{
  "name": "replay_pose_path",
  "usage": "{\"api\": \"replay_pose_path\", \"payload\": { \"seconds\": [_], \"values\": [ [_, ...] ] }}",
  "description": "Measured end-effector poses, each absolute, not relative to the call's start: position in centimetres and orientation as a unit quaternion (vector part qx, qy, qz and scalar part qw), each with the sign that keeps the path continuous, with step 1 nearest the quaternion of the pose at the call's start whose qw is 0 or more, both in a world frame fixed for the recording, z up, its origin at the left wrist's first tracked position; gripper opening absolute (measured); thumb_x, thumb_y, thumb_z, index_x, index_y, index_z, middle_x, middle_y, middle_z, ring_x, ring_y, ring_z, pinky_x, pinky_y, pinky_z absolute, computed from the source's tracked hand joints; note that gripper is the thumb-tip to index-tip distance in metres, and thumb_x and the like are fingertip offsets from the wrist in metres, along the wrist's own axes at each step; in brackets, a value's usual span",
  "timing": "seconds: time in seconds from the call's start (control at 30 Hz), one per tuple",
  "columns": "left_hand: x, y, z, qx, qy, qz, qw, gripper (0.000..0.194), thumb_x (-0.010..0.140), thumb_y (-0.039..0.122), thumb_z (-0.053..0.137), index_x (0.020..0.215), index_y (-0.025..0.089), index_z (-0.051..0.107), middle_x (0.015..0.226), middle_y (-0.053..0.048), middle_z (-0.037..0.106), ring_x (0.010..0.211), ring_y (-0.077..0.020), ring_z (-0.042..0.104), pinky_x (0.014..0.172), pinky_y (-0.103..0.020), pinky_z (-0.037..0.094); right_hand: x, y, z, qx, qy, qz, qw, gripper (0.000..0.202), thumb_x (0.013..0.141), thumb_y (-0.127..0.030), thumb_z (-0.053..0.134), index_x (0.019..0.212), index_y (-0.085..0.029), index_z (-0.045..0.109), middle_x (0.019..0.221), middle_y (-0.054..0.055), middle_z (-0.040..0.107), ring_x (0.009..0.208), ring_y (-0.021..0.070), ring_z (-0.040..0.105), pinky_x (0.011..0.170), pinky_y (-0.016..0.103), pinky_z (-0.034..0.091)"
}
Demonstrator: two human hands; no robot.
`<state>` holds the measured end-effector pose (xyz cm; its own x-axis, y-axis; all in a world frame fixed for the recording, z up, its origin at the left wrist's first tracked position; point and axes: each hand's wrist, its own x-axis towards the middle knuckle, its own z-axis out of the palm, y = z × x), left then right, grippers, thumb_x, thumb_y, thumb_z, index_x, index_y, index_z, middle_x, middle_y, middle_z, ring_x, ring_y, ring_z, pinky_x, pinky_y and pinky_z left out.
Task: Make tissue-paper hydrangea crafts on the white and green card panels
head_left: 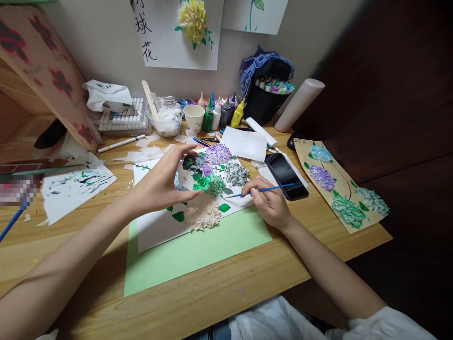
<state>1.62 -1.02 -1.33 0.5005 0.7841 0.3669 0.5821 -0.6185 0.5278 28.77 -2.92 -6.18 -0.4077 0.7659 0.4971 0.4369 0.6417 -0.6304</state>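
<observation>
A round palette (187, 180) with green, purple and dark paint is gripped at its rim between the thumb and fingers of my left hand (157, 182). It hovers over a white sheet (152, 233) bearing raised paper flowers and painted green leaves. Pinched in my right hand (267, 203) is a thin blue paintbrush (274, 188), its tip at the sheet just beside a small leaf (227, 191). Around the palette show a purple flower (218, 154), a grey flower (237, 174), a green flower (216, 185) and a cream flower (203, 213). The palette hides part of the sheet.
Under the sheet lies light green paper (198, 262). A phone (287, 175) and a flower picture (341, 177) are to the right. Behind stand a paper cup (194, 118), paint bottles (224, 113) and a black marker holder (264, 104). Paint-smeared paper (76, 189) is left.
</observation>
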Motion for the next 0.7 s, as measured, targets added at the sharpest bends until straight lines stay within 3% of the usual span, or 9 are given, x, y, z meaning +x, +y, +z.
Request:
{"api": "replay_pose_path", "payload": {
  "seconds": [0.7],
  "values": [
    [1.59, -1.13, -1.09, 0.850, 0.405, 0.294, 0.164, 0.078, 0.069, 0.036, 0.069, 0.135, 0.022, 0.028, 0.125, -0.011, 0.050, 0.113, -0.0248, 0.048, 0.099, -0.041, 0.040, 28.72, -2.92, -6.15, -0.375, -0.809, 0.206, 0.403, 0.022, 0.090, -0.020, 0.037, 0.080, -0.021, 0.056, 0.075, 0.004, 0.060, 0.074, 0.0182, 0.056, 0.070, 0.032, 0.043]
  ]
}}
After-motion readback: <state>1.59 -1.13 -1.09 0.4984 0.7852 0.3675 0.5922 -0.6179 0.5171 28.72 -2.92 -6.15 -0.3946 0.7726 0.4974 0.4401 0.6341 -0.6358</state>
